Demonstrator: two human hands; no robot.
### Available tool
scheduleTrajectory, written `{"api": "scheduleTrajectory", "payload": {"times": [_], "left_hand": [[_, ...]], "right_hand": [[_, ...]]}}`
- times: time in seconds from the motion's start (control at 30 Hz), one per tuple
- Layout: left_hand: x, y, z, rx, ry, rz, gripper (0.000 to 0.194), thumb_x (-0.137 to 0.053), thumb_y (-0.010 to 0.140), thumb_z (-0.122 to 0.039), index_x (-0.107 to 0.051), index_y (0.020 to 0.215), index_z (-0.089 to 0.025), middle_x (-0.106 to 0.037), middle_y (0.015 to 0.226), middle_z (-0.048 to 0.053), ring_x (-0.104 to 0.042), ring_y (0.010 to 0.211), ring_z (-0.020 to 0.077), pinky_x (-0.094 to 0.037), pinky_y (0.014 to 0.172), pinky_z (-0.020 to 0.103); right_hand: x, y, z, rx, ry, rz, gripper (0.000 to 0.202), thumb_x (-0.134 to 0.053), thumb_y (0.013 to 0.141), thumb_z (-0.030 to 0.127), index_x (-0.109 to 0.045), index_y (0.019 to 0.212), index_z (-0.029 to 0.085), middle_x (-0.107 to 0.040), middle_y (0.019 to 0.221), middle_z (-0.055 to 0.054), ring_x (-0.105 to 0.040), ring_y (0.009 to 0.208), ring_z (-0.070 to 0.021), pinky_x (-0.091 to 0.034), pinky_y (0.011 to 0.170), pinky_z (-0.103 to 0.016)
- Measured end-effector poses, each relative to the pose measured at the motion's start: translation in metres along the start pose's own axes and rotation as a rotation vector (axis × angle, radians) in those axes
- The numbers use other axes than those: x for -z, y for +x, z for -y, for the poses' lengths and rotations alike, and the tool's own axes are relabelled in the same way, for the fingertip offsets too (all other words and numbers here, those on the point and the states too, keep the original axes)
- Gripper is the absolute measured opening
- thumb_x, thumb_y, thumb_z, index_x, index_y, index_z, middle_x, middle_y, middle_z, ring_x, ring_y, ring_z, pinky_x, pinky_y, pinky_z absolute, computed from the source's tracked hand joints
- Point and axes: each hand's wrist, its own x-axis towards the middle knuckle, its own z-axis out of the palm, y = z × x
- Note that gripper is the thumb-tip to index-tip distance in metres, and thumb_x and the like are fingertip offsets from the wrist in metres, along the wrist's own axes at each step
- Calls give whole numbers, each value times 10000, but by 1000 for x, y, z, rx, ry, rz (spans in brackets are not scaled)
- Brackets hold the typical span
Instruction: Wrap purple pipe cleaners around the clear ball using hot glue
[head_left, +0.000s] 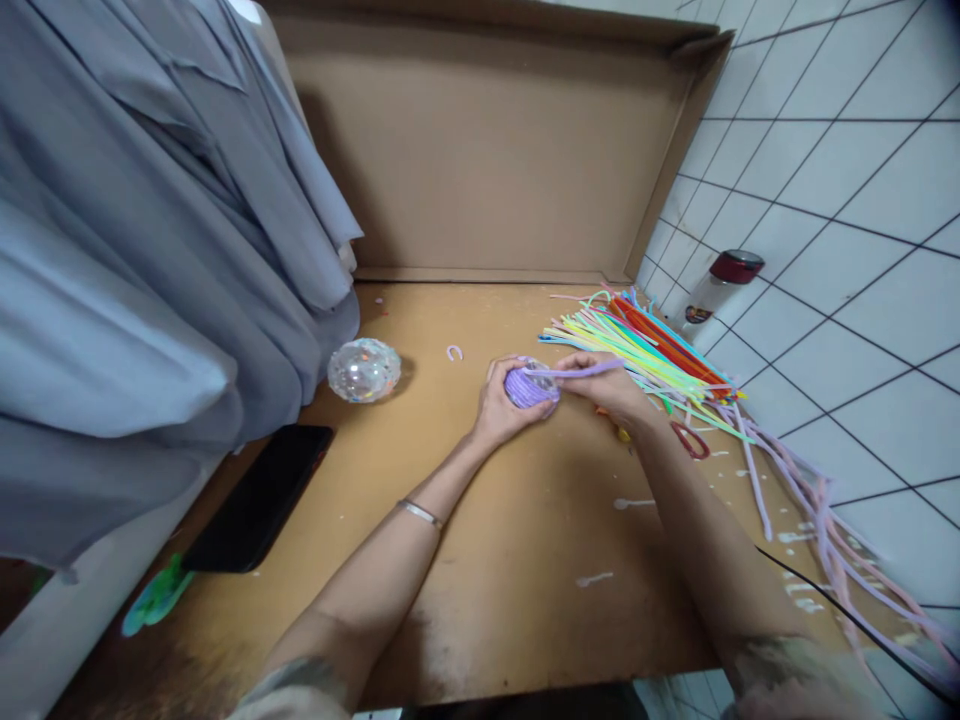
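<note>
My left hand [495, 408] is wrapped round a small ball [527, 390] covered in rows of light purple fuzzy cord, held a little above the middle of the table. Part of its right side looks clear and uncovered. Between the fingers of my right hand [611, 388] is a purple pipe cleaner [589, 371], its far end reaching across the top of the ball. My right fingertips are close to the ball's right side; whether they touch it I cannot tell. A short bent piece of pale pipe cleaner [454, 352] lies beyond my left hand.
A clear bumpy ball [365, 370] and a black phone [259, 498] lie left, beside a grey cloth [187, 250]. Bundled coloured pipe cleaners [645, 345], red-handled scissors [690, 441] and a red-lidded jar [720, 288] are right. Cardboard [487, 150] stands behind; a black cable [840, 610] crosses front right.
</note>
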Motion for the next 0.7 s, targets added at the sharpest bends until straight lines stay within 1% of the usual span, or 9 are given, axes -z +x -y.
{"api": "scheduleTrajectory", "payload": {"times": [0.07,0.1,0.17,0.2,0.27,0.33,0.47,0.6,0.7], "left_hand": [[2,2,1,55,-38,-45,626,-844,550,-334,-525,1072,-197,-586,1168,98,-548,1182,262,-412,1043,425],[3,3,2,92,-64,-68,627,-840,548,-330,-519,1069,-193,-590,1166,95,-553,1172,258,-412,1040,419],[6,6,2,178,-104,-104,639,-837,546,-342,-509,1073,-190,-587,1176,91,-577,1123,242,-434,1009,396],[7,7,3,212,-113,-120,647,-839,538,-347,-509,1071,-190,-588,1172,85,-585,1098,235,-442,993,385],[9,9,3,254,-131,-152,652,-839,530,-358,-508,1066,-191,-595,1144,73,-597,1052,221,-457,959,363],[11,11,5,268,-150,-189,650,-837,527,-371,-509,1059,-194,-603,1102,60,-607,1007,209,-471,925,345],[12,14,13,276,-219,-234,650,-838,527,-406,-501,1043,-200,-611,1051,50,-622,966,200,-487,889,329],[10,14,22,305,-337,-241,698,-842,519,-449,-477,1064,-209,-617,1038,50,-640,921,194,-500,860,330],[8,13,22,308,-347,-211,701,-853,513,-448,-491,1063,-208,-624,1033,45,-641,908,189,-499,857,321]], "right_hand": [[10,-1,1,-5,-261,-123,283,-560,730,396,-671,788,143,-642,679,-32,-549,623,-150,-402,588,-261],[15,-1,2,-34,-449,-194,274,-522,769,362,-682,813,143,-658,700,-49,-575,655,-167,-407,602,-267],[21,-2,5,-182,-839,-272,294,-487,829,331,-706,865,139,-702,828,-119,-636,786,-225,-433,662,-299],[23,-2,5,-281,-996,-274,316,-481,849,335,-715,898,129,-708,907,-161,-651,855,-258,-446,688,-319],[24,-2,4,-451,-1193,-210,361,-497,865,372,-721,976,111,-693,1026,-219,-655,955,-302,-465,728,-351],[21,-2,-2,-523,-1264,-111,408,-555,840,430,-715,1040,113,-688,1057,-226,-655,993,-305,-474,753,-357],[16,-1,-23,-533,-1300,2,522,-607,785,546,-715,1063,118,-698,1049,-221,-660,998,-304,-484,775,-363],[14,2,-35,-548,-1293,-20,485,-577,814,467,-692,1119,108,-689,1103,-212,-659,1021,-298,-488,797,-359],[15,4,-33,-580,-1289,-44,440,-600,796,382,-689,1117,94,-689,1100,-213,-656,1029,-309,-493,797,-362]]}}
